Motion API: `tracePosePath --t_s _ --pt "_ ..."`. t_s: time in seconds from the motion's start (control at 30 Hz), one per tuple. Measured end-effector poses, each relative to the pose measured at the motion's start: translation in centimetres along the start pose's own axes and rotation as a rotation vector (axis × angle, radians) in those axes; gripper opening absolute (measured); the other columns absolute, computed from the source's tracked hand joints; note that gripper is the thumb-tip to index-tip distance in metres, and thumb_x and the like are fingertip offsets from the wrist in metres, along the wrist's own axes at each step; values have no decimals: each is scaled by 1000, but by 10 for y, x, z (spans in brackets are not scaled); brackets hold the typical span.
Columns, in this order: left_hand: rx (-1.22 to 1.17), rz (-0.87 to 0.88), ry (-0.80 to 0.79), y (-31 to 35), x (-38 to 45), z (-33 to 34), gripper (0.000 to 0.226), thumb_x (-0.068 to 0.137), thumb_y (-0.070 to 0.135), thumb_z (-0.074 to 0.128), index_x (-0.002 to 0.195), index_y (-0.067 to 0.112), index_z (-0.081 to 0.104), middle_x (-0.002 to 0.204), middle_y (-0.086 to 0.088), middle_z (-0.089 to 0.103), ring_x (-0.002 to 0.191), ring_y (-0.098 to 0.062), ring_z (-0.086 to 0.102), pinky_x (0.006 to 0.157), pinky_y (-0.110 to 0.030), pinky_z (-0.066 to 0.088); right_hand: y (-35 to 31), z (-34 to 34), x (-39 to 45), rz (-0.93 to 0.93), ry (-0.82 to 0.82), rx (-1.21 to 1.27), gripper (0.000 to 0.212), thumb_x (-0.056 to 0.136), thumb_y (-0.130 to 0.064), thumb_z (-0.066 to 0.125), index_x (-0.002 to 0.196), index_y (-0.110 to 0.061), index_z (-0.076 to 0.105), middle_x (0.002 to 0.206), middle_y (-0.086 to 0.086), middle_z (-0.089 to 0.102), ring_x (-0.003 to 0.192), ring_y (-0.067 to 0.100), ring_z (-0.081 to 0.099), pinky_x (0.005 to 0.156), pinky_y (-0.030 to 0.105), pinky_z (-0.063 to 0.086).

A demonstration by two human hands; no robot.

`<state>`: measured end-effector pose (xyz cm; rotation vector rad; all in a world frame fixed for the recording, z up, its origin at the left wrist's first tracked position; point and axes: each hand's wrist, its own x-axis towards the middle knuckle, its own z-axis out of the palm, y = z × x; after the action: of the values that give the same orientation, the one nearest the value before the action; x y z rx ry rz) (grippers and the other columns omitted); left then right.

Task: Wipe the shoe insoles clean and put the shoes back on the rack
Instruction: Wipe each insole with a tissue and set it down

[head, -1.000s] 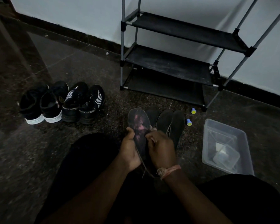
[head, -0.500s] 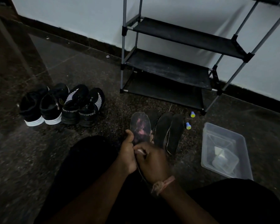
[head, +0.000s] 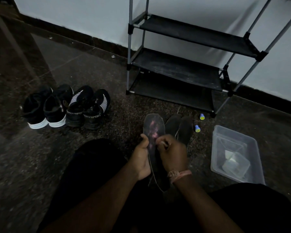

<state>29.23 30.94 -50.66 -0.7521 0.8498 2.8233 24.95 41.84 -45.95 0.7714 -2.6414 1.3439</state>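
Observation:
My left hand [head: 142, 157] grips the left edge of a dark insole with pinkish worn patches [head: 152, 127], held up over my lap. My right hand [head: 172, 153] is closed and pressed against the insole's face; a small pale bit shows between its fingers, and what it is cannot be made out. Other dark insoles [head: 180, 127] lie on the floor just behind. Two pairs of black shoes stand at the left: one with white soles [head: 46, 106], one with white stripes [head: 87, 108]. The black shoe rack [head: 176, 68] stands empty against the wall.
A clear plastic tub [head: 233, 138] holding something pale sits on the floor at my right. Two small blue and yellow caps [head: 202, 116] lie near the rack's foot. My dark-clothed legs fill the lower frame. The floor is dark speckled stone.
My right hand slid down the insole toward me and back up its face. The left hand kept its grip. The camera view shifted slightly.

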Motion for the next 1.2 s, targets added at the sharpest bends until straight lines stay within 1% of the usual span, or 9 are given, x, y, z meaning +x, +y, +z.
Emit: tracePosePath --t_s 0.07,0.2,0.33,0.53,0.63,0.7,0.83,1.0,1.2 --pt "-14 -11 -2 -1 0 -3 79 100 69 27 134 6 63 132 -19 66 121 -30 65 107 -43 45 -4 -1 -1 -7 19 -8 19 83 0 65 81 -18 70 80 -5 70 75 11 65 72 36 54" --pt "-28 -4 27 6 7 -13 89 96 74 28 126 0 69 136 -21 62 129 -32 58 117 -42 37 -24 4 -22 -29 -203 99 20 85 -5 64 85 -24 73 82 -12 72 78 2 67 74 31 55" --pt "0 -16 2 -1 2 -2 74 101 66 27 122 9 69 123 -18 71 109 -29 70 99 -43 48 -4 0 -1 23 -8 48 18 85 -4 65 82 -20 69 80 -8 69 76 5 65 73 36 54" --pt "0 -12 18 6 5 -12 89 93 77 33 135 3 62 136 -22 62 129 -34 59 113 -44 41 -22 5 -19 32 -191 152 22 83 -3 66 83 -25 72 82 -12 71 79 4 66 74 29 55" --pt "7 -17 13 -2 4 -1 79 99 70 27 131 8 64 128 -19 68 120 -32 64 100 -43 49 -8 1 0 101 -25 149 22 81 -1 67 78 -23 71 78 -12 71 76 2 66 71 23 52" --pt "8 -29 10 -6 1 2 76 100 68 25 132 10 64 128 -18 69 120 -30 64 102 -42 48 -7 0 1 111 33 121 21 81 -2 68 78 -23 70 76 -12 70 75 -1 64 70 20 49" --pt "10 1 10 2 4 -10 85 96 72 30 130 3 66 132 -21 66 125 -32 62 108 -42 45 -24 6 -22 73 -204 203 23 81 -3 67 80 -26 72 81 -11 72 78 5 67 74 27 55" --pt "-1 -36 21 -6 3 1 77 99 68 28 134 8 62 132 -20 65 127 -34 59 111 -46 42 0 -4 5 149 22 107 17 82 -3 68 76 -19 69 71 -7 69 67 4 64 66 27 51" --pt "-44 29 33 7 8 -12 88 94 74 32 134 2 62 138 -19 62 130 -32 58 117 -45 36 -25 8 -22 49 -175 153 20 81 -5 65 79 -24 70 77 -11 70 73 5 66 70 32 56"
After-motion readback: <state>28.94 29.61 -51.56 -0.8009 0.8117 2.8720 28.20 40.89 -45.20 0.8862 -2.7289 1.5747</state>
